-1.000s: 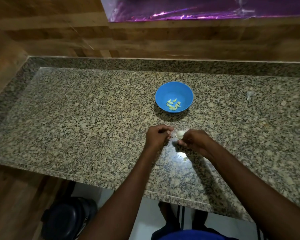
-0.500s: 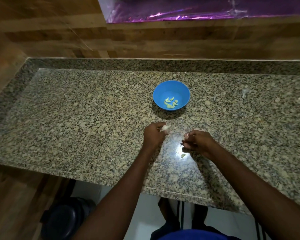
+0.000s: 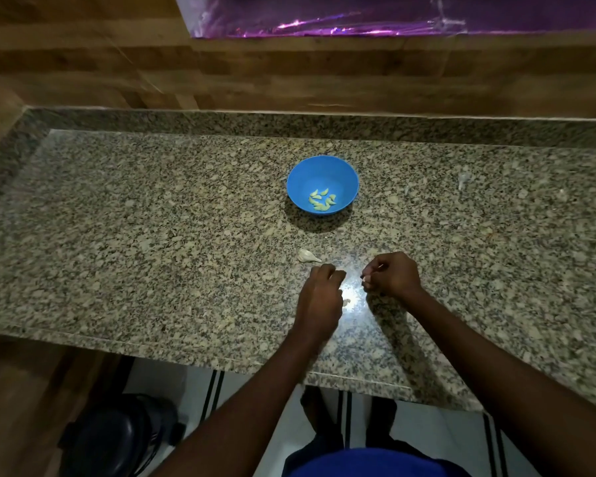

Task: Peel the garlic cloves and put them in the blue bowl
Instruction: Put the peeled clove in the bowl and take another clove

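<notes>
Bin: a dark round bin (image 3: 117, 438) on the floor, below and left of the left arm.
Tabletop: speckled granite (image 3: 135, 242) under both hands.
Garlic piece: a pale unpeeled bit (image 3: 307, 255) lies on the tabletop just beyond the left hand, apart from its fingertips.
Left hand: the left hand (image 3: 322, 292) sits knuckles up over the tabletop, fingers loosely curled; I cannot tell whether anything is in it.
Scrap: a small pale scrap (image 3: 347, 302) lies in the bright glare between the two hands, right by the left hand's edge.
Bowl: the blue bowl (image 3: 344, 173) stands well beyond the hands, a little toward the left hand's side, with peeled cloves (image 3: 322, 200) heaped in its bottom.
Right hand: the right hand (image 3: 391, 274) is curled, fingertips pinching a small pale clove (image 3: 367, 278), held just above the tabletop.
Skin: a pale wisp of peel (image 3: 462, 180) lies far beyond and right of the right hand.
</notes>
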Demonstrator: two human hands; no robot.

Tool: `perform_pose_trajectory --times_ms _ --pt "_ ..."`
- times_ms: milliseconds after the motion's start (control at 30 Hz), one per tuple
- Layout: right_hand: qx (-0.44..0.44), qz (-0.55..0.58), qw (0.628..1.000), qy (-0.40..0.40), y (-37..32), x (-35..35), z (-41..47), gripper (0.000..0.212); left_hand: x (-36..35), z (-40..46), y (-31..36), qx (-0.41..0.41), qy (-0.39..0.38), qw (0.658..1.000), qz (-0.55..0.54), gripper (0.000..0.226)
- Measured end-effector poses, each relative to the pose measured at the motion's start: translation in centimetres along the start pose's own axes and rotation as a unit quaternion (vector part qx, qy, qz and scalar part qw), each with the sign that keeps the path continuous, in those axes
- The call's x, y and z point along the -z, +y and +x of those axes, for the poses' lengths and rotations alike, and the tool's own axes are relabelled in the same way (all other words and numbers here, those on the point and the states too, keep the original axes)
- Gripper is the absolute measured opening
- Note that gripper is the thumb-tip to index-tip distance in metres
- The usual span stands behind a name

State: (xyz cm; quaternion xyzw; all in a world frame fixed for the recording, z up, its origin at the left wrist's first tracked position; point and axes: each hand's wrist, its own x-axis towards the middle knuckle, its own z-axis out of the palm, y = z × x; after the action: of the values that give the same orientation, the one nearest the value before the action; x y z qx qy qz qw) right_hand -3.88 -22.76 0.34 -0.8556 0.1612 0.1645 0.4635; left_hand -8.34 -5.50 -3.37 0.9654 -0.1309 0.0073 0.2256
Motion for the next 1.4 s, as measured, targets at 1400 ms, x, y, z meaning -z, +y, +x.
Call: perform_pose_trajectory --times_ms 1400 --pt "0.068 -0.135 0.988 0.002 1.4 0.6 1.8 0.015 0.9 0.4 -0.6 0.036 -0.093 0.995 0.025 0.067"
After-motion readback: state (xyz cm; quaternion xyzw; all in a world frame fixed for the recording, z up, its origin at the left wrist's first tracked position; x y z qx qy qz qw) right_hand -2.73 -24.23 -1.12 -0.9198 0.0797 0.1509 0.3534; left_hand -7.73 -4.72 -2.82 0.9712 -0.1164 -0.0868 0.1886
